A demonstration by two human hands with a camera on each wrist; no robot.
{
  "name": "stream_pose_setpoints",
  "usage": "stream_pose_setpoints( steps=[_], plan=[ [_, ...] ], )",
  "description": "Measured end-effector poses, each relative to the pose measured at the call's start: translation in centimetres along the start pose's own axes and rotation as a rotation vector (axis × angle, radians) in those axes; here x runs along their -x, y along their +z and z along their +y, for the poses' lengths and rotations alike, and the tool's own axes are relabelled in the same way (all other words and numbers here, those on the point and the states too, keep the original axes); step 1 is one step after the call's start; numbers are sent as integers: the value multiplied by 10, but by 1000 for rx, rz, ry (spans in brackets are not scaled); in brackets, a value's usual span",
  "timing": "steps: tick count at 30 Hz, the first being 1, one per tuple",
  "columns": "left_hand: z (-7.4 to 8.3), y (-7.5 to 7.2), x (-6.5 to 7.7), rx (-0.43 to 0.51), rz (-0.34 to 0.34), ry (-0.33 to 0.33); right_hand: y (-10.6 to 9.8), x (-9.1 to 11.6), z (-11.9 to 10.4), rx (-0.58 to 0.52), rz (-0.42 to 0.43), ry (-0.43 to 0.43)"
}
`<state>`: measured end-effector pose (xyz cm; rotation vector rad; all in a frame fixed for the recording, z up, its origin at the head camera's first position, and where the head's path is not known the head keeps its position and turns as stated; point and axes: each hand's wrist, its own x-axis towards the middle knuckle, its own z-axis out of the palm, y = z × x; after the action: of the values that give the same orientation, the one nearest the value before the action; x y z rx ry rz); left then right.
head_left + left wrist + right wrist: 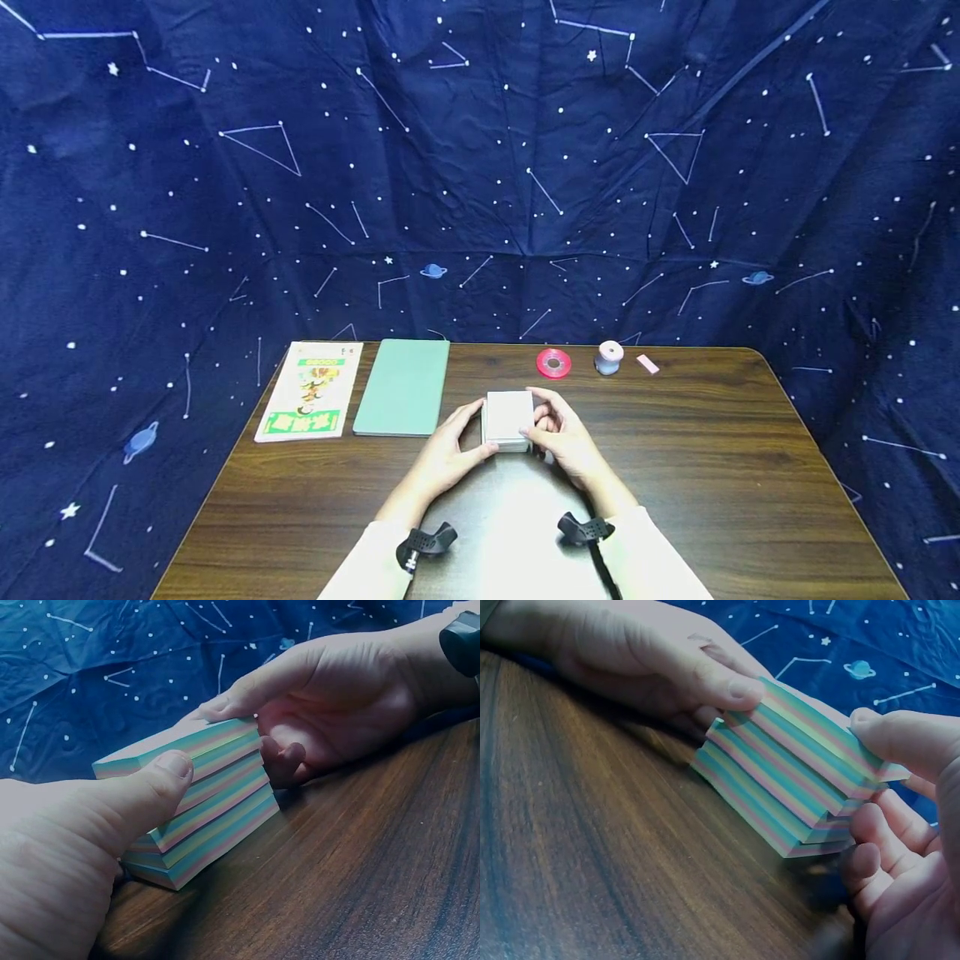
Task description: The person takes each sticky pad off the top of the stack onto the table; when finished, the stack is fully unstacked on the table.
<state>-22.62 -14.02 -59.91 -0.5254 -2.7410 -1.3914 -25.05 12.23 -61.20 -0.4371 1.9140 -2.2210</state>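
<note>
A squarish stack of paper note pads (pixel 510 415) stands on the table between both hands. Its top is white in the head view, while pink, yellow and green stripes run along the sides of the pads (pixel 225 799) in the left wrist view. The layers sit slightly out of line. My left hand (pixel 444 457) grips the stack's left side, thumb at the near corner. On the right side, my right hand (pixel 568 442) holds the upper part, its thumb on the near right top edge. In the right wrist view several of that hand's fingers (pixel 889 829) curl beside the stack.
Behind to the left lie a green notebook (pixel 402 387) and a white booklet with a coloured cover (pixel 309 392). Toward the back right are a red ring-shaped roll (pixel 553 363), a pale spool (pixel 609 357) and a small pink block (pixel 648 364). A starry blue cloth (pixel 480 167) hangs behind the table.
</note>
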Motion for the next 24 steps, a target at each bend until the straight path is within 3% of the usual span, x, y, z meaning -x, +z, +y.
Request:
stream_pose_setpoints(
  steps=[10, 15, 20, 24],
  plan=[
    [1, -4, -1, 7, 3, -1, -4, -3, -1, -171, 2, 4],
    [1, -5, -1, 1, -1, 1, -8, -3, 0, -233, 18, -47],
    [2, -4, -1, 2, -3, 5, -15, -2, -1, -215, 30, -117],
    [1, -2, 0, 0, 3, -6, -26, -1, -4, -169, 106, -159]
  ],
)
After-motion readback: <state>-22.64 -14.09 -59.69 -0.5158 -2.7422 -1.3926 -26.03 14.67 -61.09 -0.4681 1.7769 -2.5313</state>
